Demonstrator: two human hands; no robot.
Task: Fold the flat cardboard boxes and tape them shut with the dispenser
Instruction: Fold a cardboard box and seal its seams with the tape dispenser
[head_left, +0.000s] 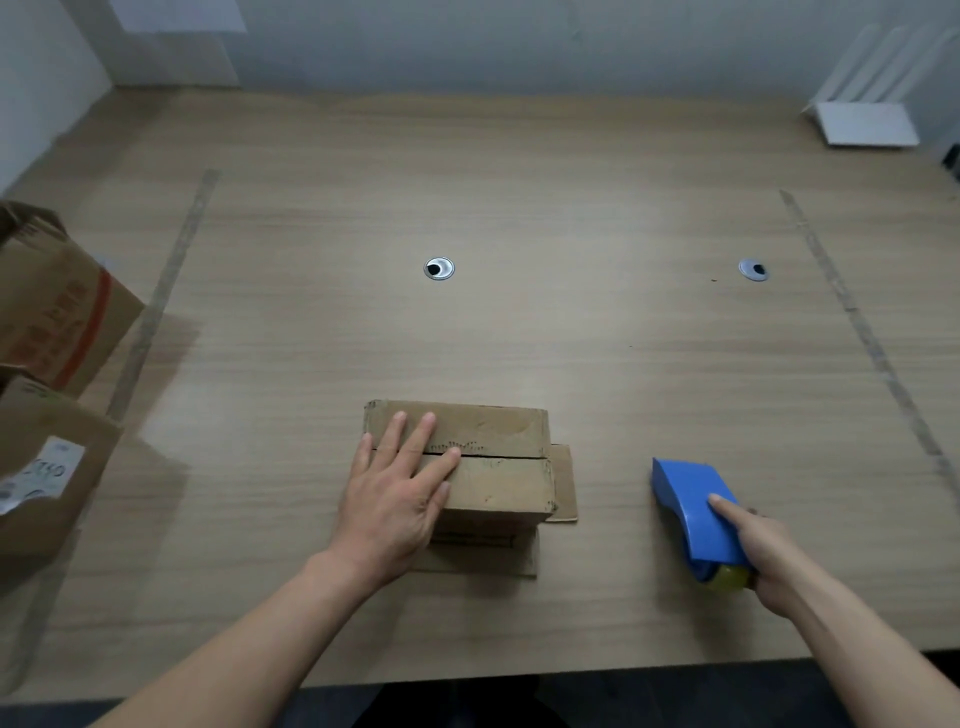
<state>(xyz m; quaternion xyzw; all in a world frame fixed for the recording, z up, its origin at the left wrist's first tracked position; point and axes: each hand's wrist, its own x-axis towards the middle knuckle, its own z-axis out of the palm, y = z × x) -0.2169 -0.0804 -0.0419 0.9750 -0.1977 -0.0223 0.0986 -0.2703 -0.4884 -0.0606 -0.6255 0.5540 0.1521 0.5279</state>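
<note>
Small cardboard box (488, 462) sits near the front edge of the table (519, 208), top flaps folded down and meeting in a seam across the middle, no tape visible on it. Left hand (400, 493) lies flat on the left part of the box, fingers straight and spread over the seam, pressing flaps down. Right hand (763, 551) grips the rear of the blue tape dispenser (696, 509), well to the right of the box, index finger stretched along its top; dispenser looks resting on the table.

Risks, judged:
- Flaps only held on the left; right ends could spring up before tape lands.
- Left fingers lie on the seam, so the tape run could catch them or stop short.
- Loose flaps poke out at the box's right and front sides; box may rock or slide under dispenser pressure.
- Tape end not visible, may not be ready to stick.

Two bigger boxes (57, 312) stand far left of the box.
</note>
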